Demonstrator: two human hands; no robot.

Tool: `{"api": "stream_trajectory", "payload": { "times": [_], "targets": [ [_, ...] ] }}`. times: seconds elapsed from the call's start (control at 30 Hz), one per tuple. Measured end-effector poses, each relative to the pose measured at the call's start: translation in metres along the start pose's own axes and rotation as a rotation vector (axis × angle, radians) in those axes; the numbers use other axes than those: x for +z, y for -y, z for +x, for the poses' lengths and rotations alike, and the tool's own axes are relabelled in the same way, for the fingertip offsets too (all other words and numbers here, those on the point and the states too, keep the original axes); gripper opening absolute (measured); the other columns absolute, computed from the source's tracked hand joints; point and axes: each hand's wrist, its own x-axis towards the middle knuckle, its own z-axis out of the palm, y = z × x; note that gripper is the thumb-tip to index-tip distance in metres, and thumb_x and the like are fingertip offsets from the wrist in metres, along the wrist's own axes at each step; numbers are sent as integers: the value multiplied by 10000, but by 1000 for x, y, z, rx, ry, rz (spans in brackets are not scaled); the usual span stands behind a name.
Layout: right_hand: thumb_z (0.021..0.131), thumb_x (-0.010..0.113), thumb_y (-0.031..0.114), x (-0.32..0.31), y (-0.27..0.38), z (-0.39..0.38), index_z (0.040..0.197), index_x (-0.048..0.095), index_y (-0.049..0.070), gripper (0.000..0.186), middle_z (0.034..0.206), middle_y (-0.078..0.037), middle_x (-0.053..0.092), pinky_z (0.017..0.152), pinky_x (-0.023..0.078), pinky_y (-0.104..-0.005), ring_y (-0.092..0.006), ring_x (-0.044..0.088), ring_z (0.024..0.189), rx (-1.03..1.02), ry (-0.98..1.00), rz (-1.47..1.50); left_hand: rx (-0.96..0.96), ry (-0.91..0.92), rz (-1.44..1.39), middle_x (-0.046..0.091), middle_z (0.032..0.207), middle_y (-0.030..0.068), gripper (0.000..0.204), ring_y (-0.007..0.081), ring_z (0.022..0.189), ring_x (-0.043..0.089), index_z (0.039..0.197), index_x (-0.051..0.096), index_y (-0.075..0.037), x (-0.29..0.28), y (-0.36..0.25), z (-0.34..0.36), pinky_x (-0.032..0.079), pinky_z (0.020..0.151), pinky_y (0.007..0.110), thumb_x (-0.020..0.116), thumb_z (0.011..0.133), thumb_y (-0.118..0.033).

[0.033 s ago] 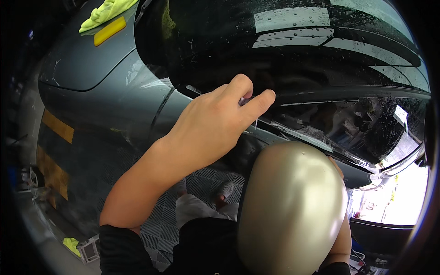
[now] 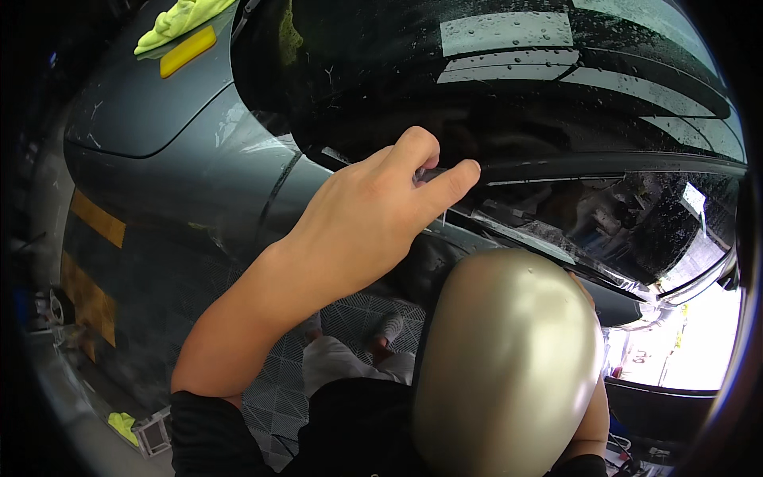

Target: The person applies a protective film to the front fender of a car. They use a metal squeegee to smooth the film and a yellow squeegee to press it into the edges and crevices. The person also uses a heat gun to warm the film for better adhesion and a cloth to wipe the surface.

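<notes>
My left hand [image 2: 362, 199] reaches across to the grey car [image 2: 187, 167], at the front corner of the side window [image 2: 588, 211]. Its fingers are curled, thumb and index close together. Something small and translucent shows between them, too hidden to name. Just below, close to me, a smooth gold rounded shell like a side mirror housing [image 2: 509, 366] fills the lower middle. Behind its right side is my right hand [image 2: 582, 290]; only a sliver of it and the forearm show, and its fingers are hidden. Clear, film-like material lies along the window's lower edge.
On the hood at the upper left lie a yellow squeegee-like block [image 2: 188, 52] and a lime-green cloth [image 2: 179, 22]. Water drops dot the dark windshield [image 2: 381, 87]. Patterned floor tiles [image 2: 274, 397] lie below. Another lime-green cloth [image 2: 122, 426] is at the lower left.
</notes>
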Motion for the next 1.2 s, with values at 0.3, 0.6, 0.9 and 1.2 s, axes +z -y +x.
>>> {"api": "stream_trajectory", "payload": {
  "times": [0.3, 0.6, 0.9, 1.2],
  "targets": [
    [985, 733, 337, 9, 21, 26, 1109, 724, -5, 364, 838, -141, 683, 720, 548, -342, -246, 682, 807, -244, 109, -192, -15, 22, -445, 578, 1102, 116, 278, 209, 898, 623, 1051, 681, 45, -30, 21, -7, 500, 770, 291, 733, 800, -64],
    [939, 737, 518, 8, 76, 47, 1058, 709, -54, 585, 914, -192, 721, 805, 554, -349, -226, 703, 899, 600, 188, 68, -12, -34, -356, 598, 1106, 118, 415, 187, 878, 634, 1164, 667, -14, -17, 17, -4, 549, 790, 292, 593, 793, 156],
    [951, 740, 474, 12, 95, 45, 1021, 712, -41, 521, 876, -149, 711, 749, 543, -333, -199, 689, 808, 586, 119, 70, -78, -18, -263, 614, 1051, 99, 382, 189, 832, 607, 1187, 675, -25, -23, 18, -13, 515, 738, 320, 678, 814, 54],
    [938, 748, 427, 18, 94, 41, 1035, 712, -26, 465, 852, -132, 695, 709, 529, -330, -185, 667, 771, 524, 39, 40, 65, -42, -144, 614, 887, 115, 147, 293, 776, 609, 968, 657, -3, -12, 19, -9, 480, 653, 369, 625, 841, 64]
  ]
}}
